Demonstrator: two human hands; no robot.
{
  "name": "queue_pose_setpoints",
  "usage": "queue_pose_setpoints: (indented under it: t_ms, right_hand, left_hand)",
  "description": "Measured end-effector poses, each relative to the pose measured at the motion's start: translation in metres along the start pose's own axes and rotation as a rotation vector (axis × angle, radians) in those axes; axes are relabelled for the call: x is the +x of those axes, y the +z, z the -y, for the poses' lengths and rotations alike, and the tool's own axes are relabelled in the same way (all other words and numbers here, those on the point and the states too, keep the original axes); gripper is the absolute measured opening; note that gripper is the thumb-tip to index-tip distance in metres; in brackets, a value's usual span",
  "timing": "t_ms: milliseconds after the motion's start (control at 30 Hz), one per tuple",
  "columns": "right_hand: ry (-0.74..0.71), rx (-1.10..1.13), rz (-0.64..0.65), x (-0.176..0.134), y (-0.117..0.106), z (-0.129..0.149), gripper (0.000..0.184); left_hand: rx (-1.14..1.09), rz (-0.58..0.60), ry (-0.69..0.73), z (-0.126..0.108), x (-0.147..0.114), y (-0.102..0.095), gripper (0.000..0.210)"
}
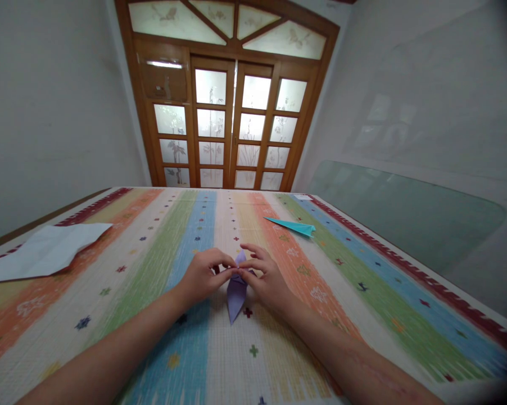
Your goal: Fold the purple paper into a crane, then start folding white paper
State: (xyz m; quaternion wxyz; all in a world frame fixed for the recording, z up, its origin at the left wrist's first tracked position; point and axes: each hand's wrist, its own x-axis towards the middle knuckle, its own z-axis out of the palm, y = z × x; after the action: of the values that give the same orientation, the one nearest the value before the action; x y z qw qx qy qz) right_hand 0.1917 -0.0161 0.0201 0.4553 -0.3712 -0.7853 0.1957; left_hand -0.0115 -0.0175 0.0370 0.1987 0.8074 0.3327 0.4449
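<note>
A folded purple origami paper (pixel 237 297) is between my hands at the middle of the table, one pointed end toward me and another pointing away. My left hand (pixel 206 271) pinches its middle from the left with thumb and fingertips. From the right, my right hand (pixel 262 275) pinches the same part, thumb and index finger close to the left fingertips, the other fingers partly raised. The fingertips cover the middle of the paper, so the folds there are hidden.
A turquoise folded paper plane (pixel 293 226) lies beyond my right hand. At the far left rests a white sheet of paper (pixel 46 250). The striped tablecloth (pixel 152 281) covers the table. A glass panel (pixel 405 208) leans by the right wall; wooden doors (pixel 232 124) stand behind.
</note>
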Motion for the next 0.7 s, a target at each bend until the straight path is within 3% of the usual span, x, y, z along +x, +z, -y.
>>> queue_pose_setpoints:
  t_ms: [367, 533, 700]
  right_hand:
    - [0.016, -0.004, -0.022, 0.0, 0.0, 0.003, 0.006]
    - [0.048, -0.008, -0.082, 0.002, -0.002, -0.001, 0.019]
    - [0.105, -0.051, -0.086, 0.005, -0.001, -0.009, 0.01]
  left_hand:
    - [-0.281, -0.044, -0.285, 0.006, 0.0, 0.009, 0.016]
    - [-0.323, -0.189, -0.34, 0.021, 0.002, 0.005, 0.022]
    - [-0.287, -0.267, -0.356, 0.029, 0.004, 0.001, 0.027]
